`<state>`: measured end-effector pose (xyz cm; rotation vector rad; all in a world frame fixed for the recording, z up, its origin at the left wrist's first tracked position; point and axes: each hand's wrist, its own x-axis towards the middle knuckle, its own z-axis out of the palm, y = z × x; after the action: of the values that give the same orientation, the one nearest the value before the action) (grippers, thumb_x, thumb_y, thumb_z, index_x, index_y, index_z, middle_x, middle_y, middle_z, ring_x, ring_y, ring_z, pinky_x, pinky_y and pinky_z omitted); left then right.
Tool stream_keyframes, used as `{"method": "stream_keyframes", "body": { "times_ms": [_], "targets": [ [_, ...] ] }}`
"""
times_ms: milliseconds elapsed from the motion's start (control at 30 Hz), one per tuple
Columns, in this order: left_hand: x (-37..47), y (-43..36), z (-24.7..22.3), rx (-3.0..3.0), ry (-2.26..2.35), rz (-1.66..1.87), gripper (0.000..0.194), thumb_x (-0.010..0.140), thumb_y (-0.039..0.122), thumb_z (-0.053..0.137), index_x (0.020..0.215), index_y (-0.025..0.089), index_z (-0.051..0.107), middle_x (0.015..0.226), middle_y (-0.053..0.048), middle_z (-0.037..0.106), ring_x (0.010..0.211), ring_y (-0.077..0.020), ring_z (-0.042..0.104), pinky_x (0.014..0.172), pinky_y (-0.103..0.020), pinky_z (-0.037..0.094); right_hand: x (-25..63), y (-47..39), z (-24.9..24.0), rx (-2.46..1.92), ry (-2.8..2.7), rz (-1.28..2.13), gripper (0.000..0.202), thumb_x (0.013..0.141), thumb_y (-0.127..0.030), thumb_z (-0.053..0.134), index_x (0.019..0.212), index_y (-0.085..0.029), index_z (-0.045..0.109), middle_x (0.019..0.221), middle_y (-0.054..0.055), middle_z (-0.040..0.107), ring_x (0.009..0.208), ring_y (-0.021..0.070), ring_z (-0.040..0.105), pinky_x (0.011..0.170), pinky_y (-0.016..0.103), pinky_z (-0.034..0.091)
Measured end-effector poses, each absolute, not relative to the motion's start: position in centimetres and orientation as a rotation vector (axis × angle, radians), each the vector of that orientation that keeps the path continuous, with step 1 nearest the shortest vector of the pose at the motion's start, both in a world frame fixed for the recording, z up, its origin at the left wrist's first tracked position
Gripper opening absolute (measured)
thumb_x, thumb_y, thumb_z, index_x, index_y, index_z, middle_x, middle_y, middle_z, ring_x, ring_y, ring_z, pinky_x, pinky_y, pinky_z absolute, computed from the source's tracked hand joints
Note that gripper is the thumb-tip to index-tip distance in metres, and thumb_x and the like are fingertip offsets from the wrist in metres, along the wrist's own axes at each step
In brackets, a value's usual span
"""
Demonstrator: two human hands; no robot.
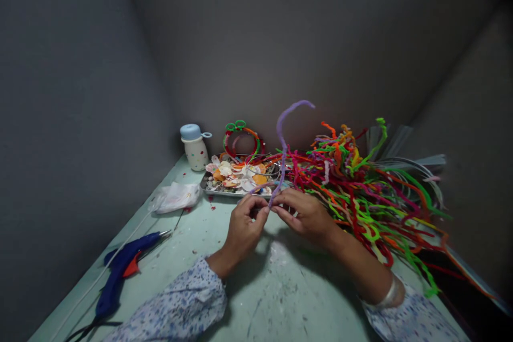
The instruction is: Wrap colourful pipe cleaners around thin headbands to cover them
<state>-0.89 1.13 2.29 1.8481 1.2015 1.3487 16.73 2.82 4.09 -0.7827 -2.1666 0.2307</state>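
A purple pipe cleaner point(284, 152) rises from between my two hands, its upper end curling over to the right. My left hand point(245, 227) pinches its lower part between thumb and fingers. Close beside it, my right hand point(302, 214) grips the same stem, the fingertips of both hands nearly touching. Behind the hands lies a metal tray point(224, 192) filled with white and orange shell-like or petal-like pieces point(244, 175). Another purple-pink length crosses near the tray's front edge; whether it joins the held one I cannot tell.
A large heap of colored pipe cleaners point(360, 187) covers the right side. On the left lie a blue glue gun point(116, 278) with its cord and a white plastic packet point(176, 196). A bottle with a blue lid point(195, 149) and a pipe-cleaner ring point(225, 141) stand at the back.
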Motion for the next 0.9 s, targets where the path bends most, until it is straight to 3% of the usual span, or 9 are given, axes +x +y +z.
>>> {"method": "stream_keyframes", "body": {
  "times_ms": [233,433,533,600,667,733,800,900],
  "targets": [
    [-0.7,1.1,2.4,1.735,1.219,1.359,0.006,0.081,0.019,0.055,0.078,0.017,0.06,0.079,0.0,0.058,0.074,-0.0129,0.051,0.065,-0.023,0.038,16.4,2.8,3.7,-0.777,-2.108,0.275,0.008,0.088,-0.019,0.056,0.093,-0.02,0.063,0.085,0.005,0.066,0.079,0.016,0.062,0.071,0.029,0.049],
    [-0.7,1.1,2.2,1.693,1.181,1.341,0.009,0.083,0.023,0.054,0.079,0.017,0.06,0.08,0.0,0.058,0.074,-0.0128,0.052,0.069,-0.024,0.04,16.4,2.8,3.7,-0.725,-2.063,0.262,0.008,0.087,-0.017,0.057,0.091,-0.021,0.062,0.089,0.005,0.066,0.085,0.0169,0.062,0.075,0.03,0.05],
    [-0.7,1.1,2.3,1.686,1.212,1.367,0.01,0.083,0.024,0.054,0.079,0.017,0.059,0.08,-0.001,0.057,0.073,-0.0128,0.051,0.067,-0.023,0.04,16.0,2.3,3.2,-0.784,-1.868,0.233,0.001,0.084,-0.022,0.062,0.085,-0.021,0.062,0.092,0.006,0.062,0.083,0.0175,0.06,0.066,0.028,0.049],
    [-0.7,1.2,2.3,1.68,1.242,1.389,0.01,0.083,0.024,0.054,0.078,0.017,0.059,0.079,-0.001,0.057,0.072,-0.0128,0.051,0.065,-0.023,0.039,15.6,2.2,2.6,-0.915,-1.66,0.259,0.011,0.082,-0.029,0.064,0.075,-0.021,0.06,0.079,0.004,0.058,0.071,0.0164,0.056,0.06,0.028,0.046],
    [-0.7,1.2,2.3,1.681,1.257,1.404,0.009,0.083,0.024,0.054,0.078,0.017,0.058,0.078,-0.001,0.056,0.073,-0.0131,0.051,0.066,-0.023,0.039,15.1,2.2,1.8,-1.065,-1.514,0.435,0.024,0.083,-0.037,0.061,0.066,-0.02,0.058,0.064,0.0,0.053,0.059,0.0146,0.05,0.057,0.028,0.043],
    [-0.7,1.2,2.3,1.686,1.259,1.405,0.01,0.083,0.024,0.054,0.078,0.017,0.059,0.078,-0.001,0.056,0.074,-0.0136,0.052,0.067,-0.024,0.04,14.7,2.6,1.0,-1.147,-1.418,0.809,0.029,0.084,-0.045,0.058,0.071,-0.02,0.063,0.052,-0.002,0.05,0.049,0.0133,0.046,0.048,0.026,0.038],
    [-0.7,1.2,2.2,1.692,1.261,1.399,0.01,0.083,0.023,0.053,0.078,0.017,0.059,0.078,-0.001,0.056,0.075,-0.014,0.052,0.068,-0.024,0.04,14.4,2.9,0.5,-1.079,-1.327,1.139,0.033,0.084,-0.05,0.057,0.082,-0.018,0.067,0.052,-0.002,0.053,0.046,0.0121,0.046,0.042,0.024,0.033],
    [-0.8,1.3,2.0,1.708,1.252,1.396,0.009,0.083,0.022,0.053,0.078,0.017,0.059,0.078,-0.001,0.057,0.075,-0.0138,0.052,0.069,-0.024,0.04,14.1,3.0,0.2,-0.943,-1.265,1.362,0.032,0.078,-0.047,0.065,0.087,-0.016,0.067,0.063,0.001,0.062,0.052,0.0121,0.053,0.042,0.022,0.036]
  ]
}}
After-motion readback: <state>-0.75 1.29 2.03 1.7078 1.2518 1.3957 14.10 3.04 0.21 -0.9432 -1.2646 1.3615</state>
